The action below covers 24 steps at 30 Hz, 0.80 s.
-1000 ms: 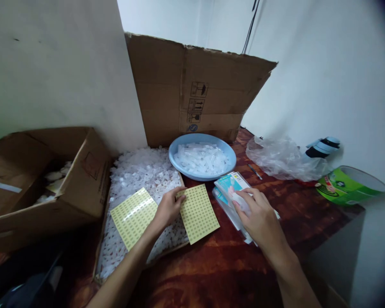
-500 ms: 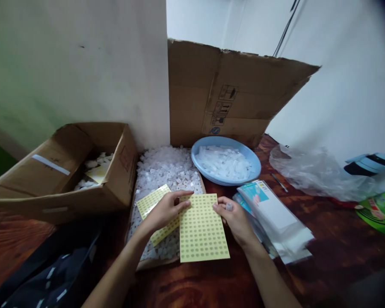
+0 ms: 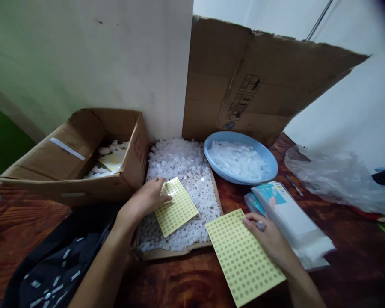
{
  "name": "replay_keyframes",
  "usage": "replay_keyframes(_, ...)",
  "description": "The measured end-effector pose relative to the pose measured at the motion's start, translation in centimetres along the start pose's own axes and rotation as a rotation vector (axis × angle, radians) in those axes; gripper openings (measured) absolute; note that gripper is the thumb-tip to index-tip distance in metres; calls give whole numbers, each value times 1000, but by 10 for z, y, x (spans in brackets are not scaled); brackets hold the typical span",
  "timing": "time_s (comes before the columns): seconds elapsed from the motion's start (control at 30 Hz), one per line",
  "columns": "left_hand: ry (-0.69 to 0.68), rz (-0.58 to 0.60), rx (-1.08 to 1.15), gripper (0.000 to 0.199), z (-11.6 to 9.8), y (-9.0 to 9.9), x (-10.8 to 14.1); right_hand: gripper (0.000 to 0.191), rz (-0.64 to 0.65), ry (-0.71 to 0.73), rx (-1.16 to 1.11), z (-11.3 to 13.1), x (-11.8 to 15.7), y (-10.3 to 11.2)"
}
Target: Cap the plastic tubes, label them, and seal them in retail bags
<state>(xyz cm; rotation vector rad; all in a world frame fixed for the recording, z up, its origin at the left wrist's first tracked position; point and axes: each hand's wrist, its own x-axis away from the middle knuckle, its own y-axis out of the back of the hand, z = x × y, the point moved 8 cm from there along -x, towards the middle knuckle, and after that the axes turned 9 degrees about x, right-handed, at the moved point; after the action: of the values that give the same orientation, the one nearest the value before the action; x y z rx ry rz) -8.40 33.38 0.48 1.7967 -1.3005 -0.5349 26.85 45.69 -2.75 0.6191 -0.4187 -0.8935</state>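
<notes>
My right hand [image 3: 263, 229] pinches the upper right edge of a yellow sheet [image 3: 244, 259] printed with rows of small dark round stickers. A small translucent piece sits at this hand's fingers. To the left, my left hand [image 3: 147, 197] grips the left edge of a second yellow sticker sheet [image 3: 178, 209], its thumb over the surface. That sheet is above a layer of small whitish translucent plastic pieces [image 3: 195, 179], spread in a shallow cardboard tray [image 3: 182, 249]. Whether the sheet rests on the pieces or is slightly raised, I cannot tell.
An open cardboard box [image 3: 83, 184] with scraps stands left. A blue basin [image 3: 211, 160] of clear strips sits behind, before a large cardboard panel [image 3: 218, 81]. Packaging sleeves [image 3: 295, 218], a pen [image 3: 294, 185] and a clear plastic bag [image 3: 327, 179] lie right. Dark fabric [image 3: 60, 261] is at lower left.
My left hand has left the first sheet and moved onto the second one, which has turned. My right hand has brought its sheet down and right, tilting it. The camera view has shifted left.
</notes>
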Motion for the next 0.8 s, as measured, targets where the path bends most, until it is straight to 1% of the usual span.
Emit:
replay_keyframes(0.07, 55, 39, -93, 56, 3, -9, 0, 34, -23, 51, 138, -9, 4, -7)
replay_keyframes(0.13, 85, 50, -148, 59, 4, -12, -1, 32, -97, 100, 323, -18, 9, -10)
replay_keyframes(0.23, 81, 42, -185, 61, 6, -12, -5, 28, -207, 167, 582, -26, 17, -13)
replay_keyframes(0.3, 68, 34, -207, 63, 9, -13, -9, 26, -275, 189, 723, -26, 20, -14)
replay_keyframes(0.33, 59, 10, -220, 66, 8, -12, -12, 26, -314, 194, 789, -24, 21, -14)
replay_keyframes(0.37, 37, -29, -228, 70, 4, -11, -13, 26, -357, 197, 850, -21, 21, -14)
replay_keyframes(0.4, 2, -77, -223, 74, -5, -10, -14, 26, -397, 202, 899, -17, 21, -15)
replay_keyframes(0.43, -52, -123, -196, 76, -19, -10, -12, 26, -429, 209, 932, -13, 20, -16)
replay_keyframes(0.47, -127, -155, -148, 76, -38, -13, -8, 26, -450, 212, 950, -9, 19, -19)
replay_keyframes(0.5, -222, -151, -79, 71, -61, -21, -1, 25, -461, 210, 956, -5, 18, -21)
replay_keyframes(0.53, -327, -122, 7, 63, -85, -32, 8, 24, -463, 202, 956, -3, 17, -23)
replay_keyframes(0.57, -447, -63, 69, 54, -111, -49, 20, 23, -467, 189, 950, -1, 17, -24)
replay_keyframes(0.6, -573, 8, 96, 47, -136, -69, 34, 21, -472, 179, 934, 0, 18, -24)
replay_keyframes(0.63, -675, 71, 80, 43, -157, -93, 47, 20, -483, 176, 906, 2, 20, -23)
replay_keyframes(0.67, -755, 110, 22, 39, -172, -117, 60, 19, -500, 180, 866, 3, 23, -19)
replay_keyframes(0.7, -820, 123, -46, 39, -182, -141, 70, 18, -523, 188, 812, 5, 27, -15)
replay_keyframes(0.73, -854, 103, -123, 43, -187, -162, 77, 19, -547, 198, 747, 7, 32, -9)
replay_keyframes(0.8, -879, 44, -255, 53, -190, -195, 82, 23, -570, 201, 611, 9, 39, 3)
